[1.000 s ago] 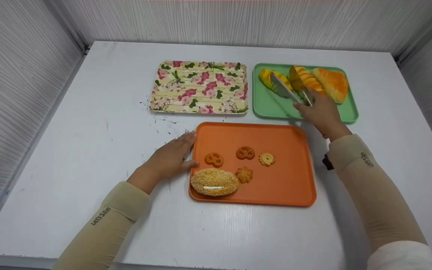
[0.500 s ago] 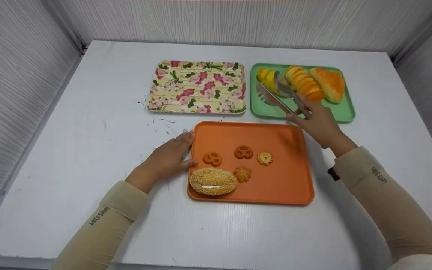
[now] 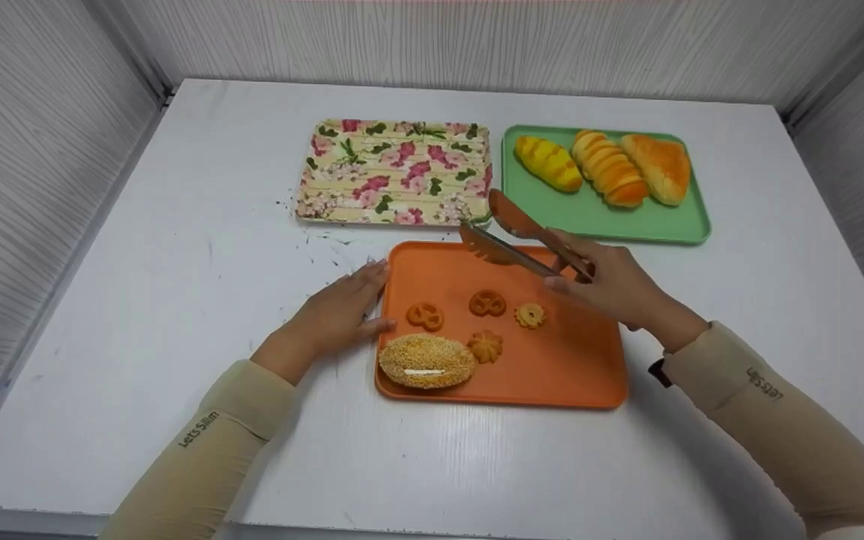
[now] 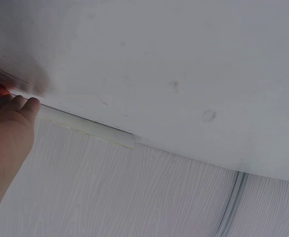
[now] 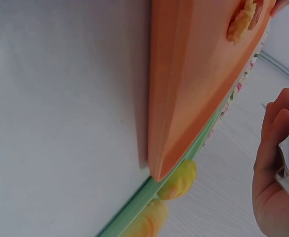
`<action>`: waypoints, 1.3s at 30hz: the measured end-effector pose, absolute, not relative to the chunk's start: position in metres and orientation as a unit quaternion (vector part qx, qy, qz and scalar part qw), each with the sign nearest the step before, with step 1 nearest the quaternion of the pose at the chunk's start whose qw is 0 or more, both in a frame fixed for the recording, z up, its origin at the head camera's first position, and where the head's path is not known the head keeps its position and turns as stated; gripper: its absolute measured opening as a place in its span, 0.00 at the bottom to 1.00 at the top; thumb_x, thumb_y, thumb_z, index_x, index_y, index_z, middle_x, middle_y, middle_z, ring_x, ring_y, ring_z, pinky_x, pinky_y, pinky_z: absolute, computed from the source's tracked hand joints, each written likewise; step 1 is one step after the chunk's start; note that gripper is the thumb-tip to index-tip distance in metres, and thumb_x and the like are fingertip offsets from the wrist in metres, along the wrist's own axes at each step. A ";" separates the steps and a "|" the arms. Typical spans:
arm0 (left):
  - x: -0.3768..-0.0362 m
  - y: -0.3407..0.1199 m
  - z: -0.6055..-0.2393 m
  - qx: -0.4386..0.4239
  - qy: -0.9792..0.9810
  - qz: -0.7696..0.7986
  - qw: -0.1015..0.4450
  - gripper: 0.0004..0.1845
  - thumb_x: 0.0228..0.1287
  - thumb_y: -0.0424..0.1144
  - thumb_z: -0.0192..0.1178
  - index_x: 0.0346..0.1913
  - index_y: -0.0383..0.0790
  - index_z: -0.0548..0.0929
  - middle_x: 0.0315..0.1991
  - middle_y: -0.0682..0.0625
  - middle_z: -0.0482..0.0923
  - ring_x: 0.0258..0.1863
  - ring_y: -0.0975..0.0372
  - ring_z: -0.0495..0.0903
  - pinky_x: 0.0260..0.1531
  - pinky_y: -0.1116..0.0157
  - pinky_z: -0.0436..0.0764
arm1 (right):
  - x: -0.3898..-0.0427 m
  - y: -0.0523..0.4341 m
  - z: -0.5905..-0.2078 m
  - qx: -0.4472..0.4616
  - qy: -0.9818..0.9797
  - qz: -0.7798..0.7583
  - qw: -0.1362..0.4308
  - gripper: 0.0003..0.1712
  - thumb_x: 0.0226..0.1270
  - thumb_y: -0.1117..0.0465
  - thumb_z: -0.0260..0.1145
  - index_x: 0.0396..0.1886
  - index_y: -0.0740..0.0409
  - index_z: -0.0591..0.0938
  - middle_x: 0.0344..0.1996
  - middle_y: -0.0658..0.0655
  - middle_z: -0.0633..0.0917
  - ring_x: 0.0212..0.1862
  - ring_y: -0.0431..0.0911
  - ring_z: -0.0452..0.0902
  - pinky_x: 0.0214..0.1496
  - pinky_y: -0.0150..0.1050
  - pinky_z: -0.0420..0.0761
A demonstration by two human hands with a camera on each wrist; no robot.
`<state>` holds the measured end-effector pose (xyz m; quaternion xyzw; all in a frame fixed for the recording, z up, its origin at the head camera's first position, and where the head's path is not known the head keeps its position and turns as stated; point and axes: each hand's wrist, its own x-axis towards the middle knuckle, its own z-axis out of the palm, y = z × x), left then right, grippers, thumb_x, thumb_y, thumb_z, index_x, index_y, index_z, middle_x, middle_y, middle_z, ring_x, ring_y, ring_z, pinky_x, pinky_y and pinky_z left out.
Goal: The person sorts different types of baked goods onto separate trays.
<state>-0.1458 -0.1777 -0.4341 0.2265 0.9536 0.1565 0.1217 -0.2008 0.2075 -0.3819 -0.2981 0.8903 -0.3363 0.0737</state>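
My right hand [image 3: 612, 283] grips metal serving tongs [image 3: 529, 225] above the upper part of the orange tray [image 3: 567, 367]; the tongs' tips are spread with nothing between them. Part of the tongs and the curled fingers show in the right wrist view. My left hand [image 3: 334, 315] rests at the tray's left edge, fingers extended, the thumb touching the rim. On the orange tray lie a sesame-covered bread roll [image 3: 427, 361], two pretzel-shaped cookies [image 3: 487, 304], a round cookie with a small hole [image 3: 530, 316] and a flower-shaped cookie [image 3: 485, 346].
A green tray [image 3: 664, 229] at the back right holds a yellow bread roll [image 3: 548, 163], a ridged loaf [image 3: 609, 169] and a triangular bread [image 3: 657, 169]. Left of it lies a floral tray [image 3: 394, 174]. Pale panels [image 3: 477, 45] stand round the white table [image 3: 177, 225].
My right hand has drawn the tongs from over the green tray, left and toward me, to above the orange tray. The breads lie where they were; my left hand stays put.
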 end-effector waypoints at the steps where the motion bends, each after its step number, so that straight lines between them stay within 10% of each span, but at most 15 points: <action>1: -0.146 -0.178 -0.434 0.227 0.954 0.157 0.121 0.46 0.68 0.62 0.47 0.76 0.39 0.42 0.75 0.46 0.39 0.73 0.55 0.41 0.70 0.56 0.47 | -0.198 0.206 -0.381 -0.304 0.888 -0.337 0.079 0.38 0.64 0.46 0.65 0.72 0.41 0.64 0.37 0.45 0.83 0.21 0.45 0.67 0.21 0.38 0.67; 16: -0.144 -0.177 -0.432 0.219 0.955 0.156 0.129 0.45 0.68 0.63 0.45 0.76 0.40 0.42 0.76 0.48 0.39 0.74 0.56 0.41 0.70 0.56 0.48 | -0.164 0.191 -0.374 -0.387 0.833 -0.347 0.190 0.37 0.62 0.51 0.69 0.71 0.40 0.66 0.27 0.47 0.82 0.22 0.41 0.72 0.23 0.36 0.75; 39: -0.144 -0.177 -0.433 0.228 0.953 0.156 0.123 0.44 0.69 0.62 0.45 0.76 0.38 0.42 0.76 0.46 0.39 0.74 0.55 0.40 0.70 0.56 0.47 | -0.148 0.185 -0.381 -0.460 0.804 -0.305 0.219 0.41 0.58 0.52 0.72 0.71 0.43 0.67 0.42 0.51 0.85 0.22 0.36 0.75 0.25 0.34 0.79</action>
